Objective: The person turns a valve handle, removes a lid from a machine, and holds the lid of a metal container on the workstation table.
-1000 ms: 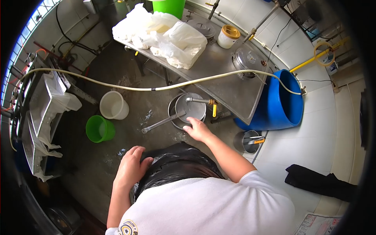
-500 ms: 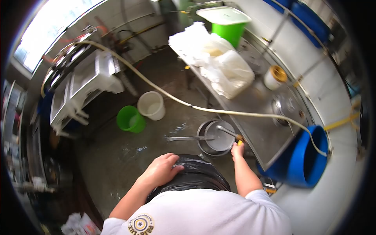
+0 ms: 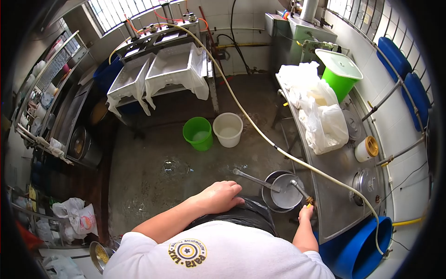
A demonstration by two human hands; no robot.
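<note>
My right hand (image 3: 305, 213) is closed around the yellow handle of a tap (image 3: 303, 191). The tap's metal spout points over a round metal pot (image 3: 287, 191), which sits inside a wider metal basin (image 3: 269, 201) at floor level. A long metal paddle (image 3: 254, 179) leans over the rim with its end in the pot. My left hand (image 3: 220, 195) holds nothing and rests by the black plastic apron (image 3: 248, 211) at my waist, its fingers loosely bent and the thumb apart.
A steel table (image 3: 332, 204) edges the right side, with white bags (image 3: 320, 116) and a green bin (image 3: 341, 74). A pale hose (image 3: 241, 109) crosses overhead. Green (image 3: 198, 133) and white (image 3: 228, 129) buckets stand on the wet floor. A blue barrel (image 3: 353, 253) lies at the right.
The head view has swung, so the room appears shifted right and lower. My right hand stays on the tap handle, and my left hand stays at my waist.
</note>
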